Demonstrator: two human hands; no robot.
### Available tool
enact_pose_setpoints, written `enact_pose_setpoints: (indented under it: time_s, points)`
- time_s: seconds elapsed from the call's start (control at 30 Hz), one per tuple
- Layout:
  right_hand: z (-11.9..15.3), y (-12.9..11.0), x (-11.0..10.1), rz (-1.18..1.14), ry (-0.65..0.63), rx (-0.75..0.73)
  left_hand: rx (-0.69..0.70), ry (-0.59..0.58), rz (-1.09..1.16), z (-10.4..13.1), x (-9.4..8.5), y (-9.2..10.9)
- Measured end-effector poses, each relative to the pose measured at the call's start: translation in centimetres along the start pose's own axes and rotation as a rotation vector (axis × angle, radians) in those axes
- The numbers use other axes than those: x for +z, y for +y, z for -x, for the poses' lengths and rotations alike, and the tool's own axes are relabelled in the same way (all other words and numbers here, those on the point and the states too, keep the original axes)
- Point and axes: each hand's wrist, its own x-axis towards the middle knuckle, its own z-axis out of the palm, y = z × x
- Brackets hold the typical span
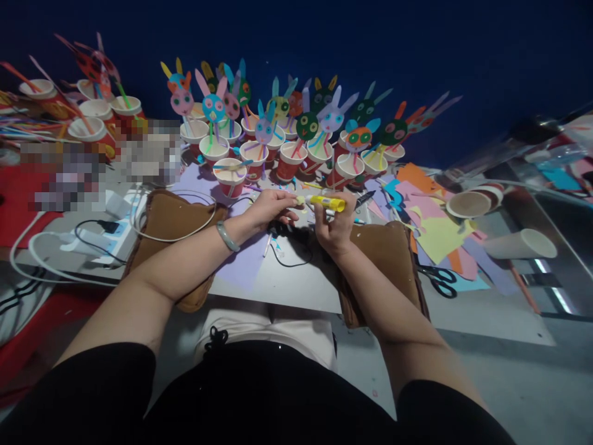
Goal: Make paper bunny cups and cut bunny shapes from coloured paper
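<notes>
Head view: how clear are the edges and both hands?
Head view, edges: stretched and soft, as on the white cup at far right; head view, left: pixelated blocks hide detail; head view, centre: right hand and yellow tube read fairly clearly, the small piece at the left hand less so.

Pale tabletop. Beyond the left grip and right grip, we see rows of paper cups; nearer than the left grip, a lavender sheet; farther left, a power strip; right of the right grip, paper scraps, scissors.
</notes>
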Motion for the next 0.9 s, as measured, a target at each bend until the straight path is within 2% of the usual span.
enact_pose_setpoints:
  time_s: [0.1, 0.23, 0.43, 0.57, 0.63, 0.8, 0.9]
  points:
    - [0.11, -0.25, 0.12, -0.019, -0.062, -0.065, -0.036, -0.016, 0.043, -0.30, -0.24, -0.08]
    - [-0.16, 0.21, 0.23, 0.028, -0.084, -0.036, -0.062, -0.040, 0.031, -0.34, -0.36, -0.15]
    - [-0.10, 0.48, -0.11, 0.022, 0.042, 0.022, -0.041, -0.056, 0.041, -0.42, -0.55, -0.29]
    - [-0.04, 0.04, 0.15, -0.020, -0.082, -0.058, -0.032, -0.027, 0.033, -0.52, -0.61, -0.34]
    - [-0.16, 0.14, 0.33, -0.014, -0.098, -0.077, -0.026, -0.015, 0.023, -0.47, -0.58, -0.30]
    - [-0.23, 0.68, 0.26, 0.038, 0.061, -0.024, -0.023, -0.013, 0.017, -0.30, -0.41, -0.14]
    - [-0.07, 0.39, 0.19, 0.008, 0.067, -0.091, -0.016, -0.007, 0.015, -0.37, -0.41, -0.25]
